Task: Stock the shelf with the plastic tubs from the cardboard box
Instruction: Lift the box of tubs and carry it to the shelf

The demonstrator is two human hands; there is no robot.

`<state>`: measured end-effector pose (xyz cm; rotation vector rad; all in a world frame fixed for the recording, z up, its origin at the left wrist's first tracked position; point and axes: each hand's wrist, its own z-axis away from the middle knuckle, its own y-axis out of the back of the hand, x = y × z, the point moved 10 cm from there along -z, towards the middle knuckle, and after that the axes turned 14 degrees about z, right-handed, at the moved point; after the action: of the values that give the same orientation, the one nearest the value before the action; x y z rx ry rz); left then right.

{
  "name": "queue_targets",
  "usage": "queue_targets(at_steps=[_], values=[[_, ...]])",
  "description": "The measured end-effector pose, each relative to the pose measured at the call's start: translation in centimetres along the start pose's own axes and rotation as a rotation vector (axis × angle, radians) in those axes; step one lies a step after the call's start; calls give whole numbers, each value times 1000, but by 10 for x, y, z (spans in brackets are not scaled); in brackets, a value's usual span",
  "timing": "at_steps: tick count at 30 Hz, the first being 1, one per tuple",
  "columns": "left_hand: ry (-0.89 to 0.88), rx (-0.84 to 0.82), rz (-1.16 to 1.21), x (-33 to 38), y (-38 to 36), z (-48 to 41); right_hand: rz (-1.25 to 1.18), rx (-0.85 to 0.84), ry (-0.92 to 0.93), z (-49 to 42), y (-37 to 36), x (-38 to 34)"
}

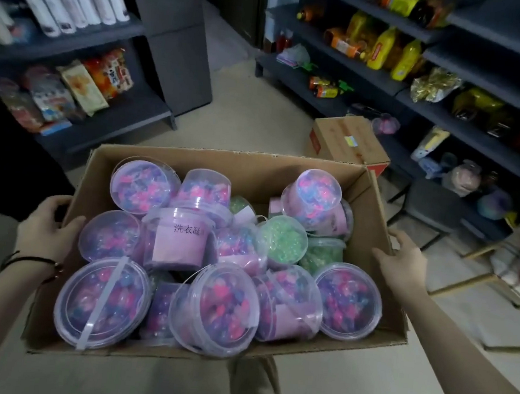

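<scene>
As left hand [47, 230] and right hand [400, 260] grip its walls, cardboard box [254, 171] holds tubs [222, 309].

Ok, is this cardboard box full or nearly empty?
Mostly full: plastic tubs crowd the cardboard box, some piled on others; only a patch by the far wall is bare.

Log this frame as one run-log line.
left hand: grips left wall of open brown cardboard box | right hand: grips right wall | lidded clear plastic tubs: piled inside box
</scene>
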<state>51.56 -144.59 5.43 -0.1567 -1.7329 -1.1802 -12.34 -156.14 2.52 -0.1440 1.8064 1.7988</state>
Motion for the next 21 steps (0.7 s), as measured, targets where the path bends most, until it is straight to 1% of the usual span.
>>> queue_targets(at_steps=[6, 11, 18, 21], values=[[-37, -34, 4, 59, -88, -103, -10, 15, -82, -107, -24, -15], [-68, -69, -25, 110, -149, -178, -20, 22, -136, -190, -25, -40], [-19, -150, -18, 151, -229, -295, -16, 22, -198, -286, -34, -72], [-46, -196, 16, 173, -270, -353, -17, 38, -249, -327, -41, -89]])
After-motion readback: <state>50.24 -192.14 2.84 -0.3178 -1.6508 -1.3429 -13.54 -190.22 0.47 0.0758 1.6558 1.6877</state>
